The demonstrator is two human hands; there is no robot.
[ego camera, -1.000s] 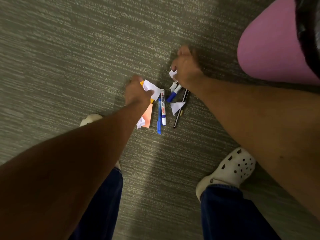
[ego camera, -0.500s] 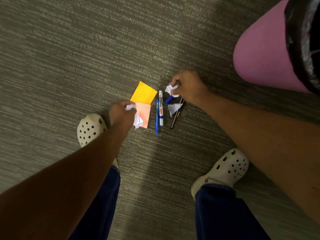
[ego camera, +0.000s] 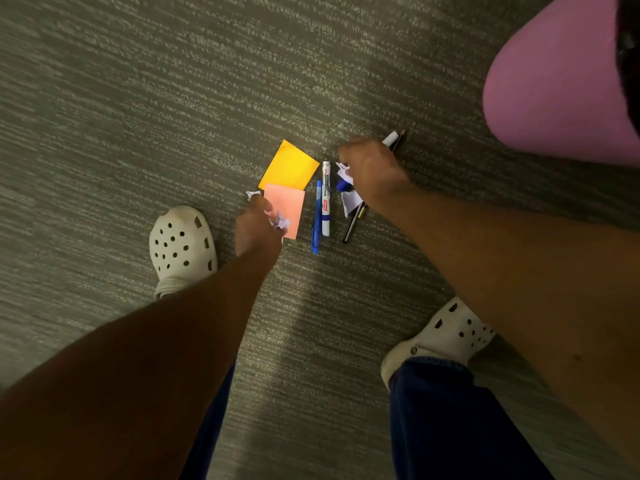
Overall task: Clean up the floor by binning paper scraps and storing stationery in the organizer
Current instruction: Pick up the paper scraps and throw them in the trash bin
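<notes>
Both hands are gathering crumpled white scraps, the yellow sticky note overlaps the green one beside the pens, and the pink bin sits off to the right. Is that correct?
Not quite: the second sticky note is pink, not green, as the head view shows. The yellow sticky note does overlap it beside the pens; the left hand and right hand hold white scraps, and the pink bin is right.

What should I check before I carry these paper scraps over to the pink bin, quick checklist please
1. Left hand holds crumpled scraps: ok.
2. Right hand grips a scrap: ok.
3. All scraps off the floor: not ok, a white scrap lies by the black pen.
4. Stationery not caught up with the paper: cannot tell, the right hand covers part of a marker.
5. Pink bin within reach: ok, it stands just right of the pile.
6. Bin opening free: cannot tell, it is mostly out of frame.
</notes>
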